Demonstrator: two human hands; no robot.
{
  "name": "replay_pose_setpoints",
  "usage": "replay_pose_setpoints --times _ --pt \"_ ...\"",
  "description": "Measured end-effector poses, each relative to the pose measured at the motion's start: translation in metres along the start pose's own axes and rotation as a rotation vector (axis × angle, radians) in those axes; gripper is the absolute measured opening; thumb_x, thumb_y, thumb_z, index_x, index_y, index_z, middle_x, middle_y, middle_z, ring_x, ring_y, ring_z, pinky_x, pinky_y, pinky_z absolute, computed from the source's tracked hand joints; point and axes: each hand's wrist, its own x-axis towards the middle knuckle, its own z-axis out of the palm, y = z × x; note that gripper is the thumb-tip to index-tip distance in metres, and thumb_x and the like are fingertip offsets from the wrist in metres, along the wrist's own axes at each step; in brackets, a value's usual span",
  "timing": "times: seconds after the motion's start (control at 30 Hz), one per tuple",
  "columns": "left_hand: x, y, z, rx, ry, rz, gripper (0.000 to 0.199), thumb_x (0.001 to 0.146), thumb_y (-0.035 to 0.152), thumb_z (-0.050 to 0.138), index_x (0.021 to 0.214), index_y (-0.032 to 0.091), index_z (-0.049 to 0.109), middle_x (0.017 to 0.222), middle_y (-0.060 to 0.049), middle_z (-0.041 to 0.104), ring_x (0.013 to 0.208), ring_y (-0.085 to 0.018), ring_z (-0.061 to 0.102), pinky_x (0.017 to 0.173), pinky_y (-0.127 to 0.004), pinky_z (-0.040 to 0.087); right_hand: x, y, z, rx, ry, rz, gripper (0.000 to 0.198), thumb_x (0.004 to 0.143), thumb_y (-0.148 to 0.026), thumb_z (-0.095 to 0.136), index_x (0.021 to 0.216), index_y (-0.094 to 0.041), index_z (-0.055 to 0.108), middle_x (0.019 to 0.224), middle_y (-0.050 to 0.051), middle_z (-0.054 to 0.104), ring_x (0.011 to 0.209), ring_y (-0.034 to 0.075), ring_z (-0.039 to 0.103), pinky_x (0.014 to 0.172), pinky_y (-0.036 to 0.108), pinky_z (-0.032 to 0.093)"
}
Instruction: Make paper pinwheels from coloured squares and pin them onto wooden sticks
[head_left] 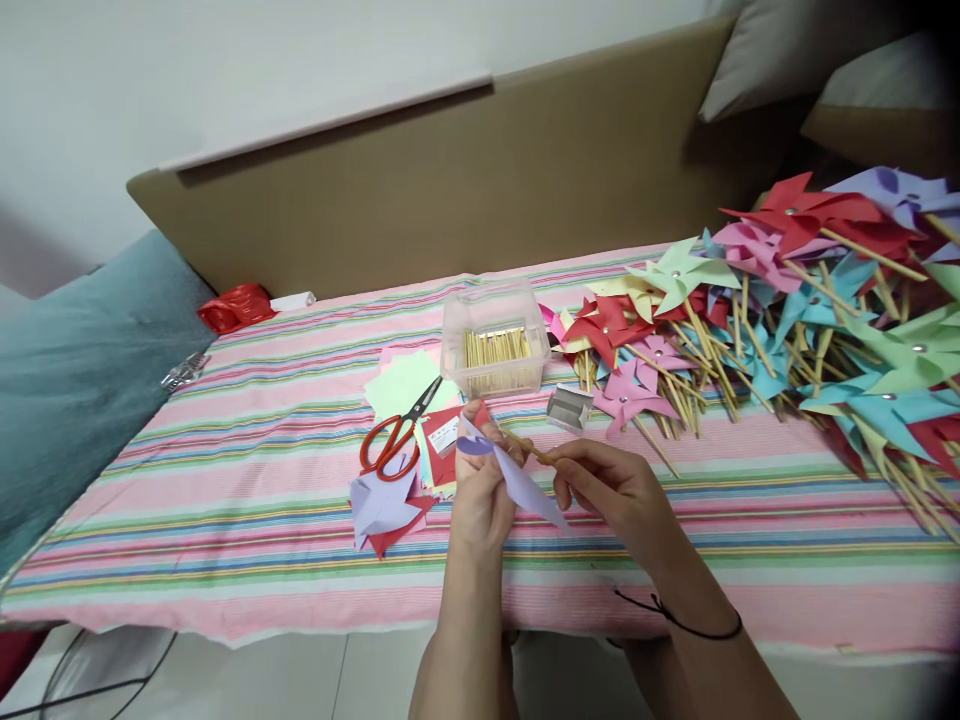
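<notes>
My left hand [484,485] is closed around a purple paper pinwheel [527,488], whose blades are partly folded in and partly hang down to the right. Between the thumb and fingers of my right hand [604,485] is a thin wooden stick [536,451], its far end reaching to the pinwheel behind the paper. Whether stick and paper are joined is hidden. Red-handled scissors [390,447] lie left of my left hand, on a stack of coloured paper squares [403,385]. Cut purple paper [384,503] and red paper [399,530] rest just below them.
A clear plastic box [495,375] of wooden sticks stands beyond my hands, with a small grey open box [569,409] beside it. Finished pinwheels [757,300] are heaped at the right. A red plastic bag [238,308] sits at the far left on the striped cloth [247,500].
</notes>
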Motion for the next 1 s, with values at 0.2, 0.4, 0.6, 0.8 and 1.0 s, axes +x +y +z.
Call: replay_pose_setpoints --times 0.2,0.4,0.6,0.8,1.0 --pt "-0.0011 0.0008 0.0016 -0.084 0.031 0.034 0.068 0.056 0.019 0.088 0.113 0.036 0.058 0.069 0.012 0.059 0.053 -0.003 0.055 0.077 -0.021 0.052 -0.0035 -0.0021 0.0006 0.031 0.026 0.018 0.017 0.084 -0.032 0.065 0.083 -0.017 0.074 0.046 -0.006 0.044 0.042 0.006 0.037 0.039 0.018 0.026" --pt "-0.0044 0.0004 0.0015 -0.085 0.033 0.07 0.064 0.057 0.017 0.087 0.111 0.036 0.06 0.073 0.01 0.06 0.06 -0.004 0.057 0.081 -0.023 0.052 -0.0047 -0.0044 0.0001 0.012 0.045 0.051 0.019 0.082 -0.033 0.067 0.08 -0.017 0.076 0.05 -0.005 0.036 0.045 0.005 0.028 0.04 0.019 0.019" --pt "-0.0049 0.0006 0.0014 -0.08 0.026 0.078 0.066 0.058 0.017 0.087 0.113 0.038 0.059 0.073 0.01 0.059 0.058 -0.004 0.055 0.08 -0.022 0.052 -0.0051 -0.003 -0.0017 -0.044 0.053 0.05 0.017 0.08 -0.032 0.068 0.083 -0.018 0.078 0.052 -0.004 0.039 0.047 0.006 0.029 0.042 0.02 0.02" --pt "-0.0046 0.0008 0.0007 -0.051 0.036 0.079 0.067 0.058 0.017 0.087 0.115 0.038 0.057 0.072 0.01 0.056 0.059 -0.004 0.055 0.082 -0.023 0.051 -0.0045 -0.0048 -0.0025 -0.068 0.051 0.043 0.019 0.082 -0.034 0.067 0.083 -0.019 0.078 0.051 -0.004 0.036 0.047 0.006 0.027 0.041 0.02 0.019" --pt "-0.0032 0.0003 -0.0002 -0.03 0.029 0.088 0.068 0.057 0.021 0.088 0.115 0.038 0.056 0.072 0.01 0.056 0.059 -0.004 0.055 0.086 -0.025 0.051 -0.0042 -0.0076 -0.0018 -0.163 0.077 0.024 0.019 0.079 -0.036 0.068 0.083 -0.022 0.08 0.051 -0.002 0.046 0.046 0.008 0.031 0.04 0.021 0.023"
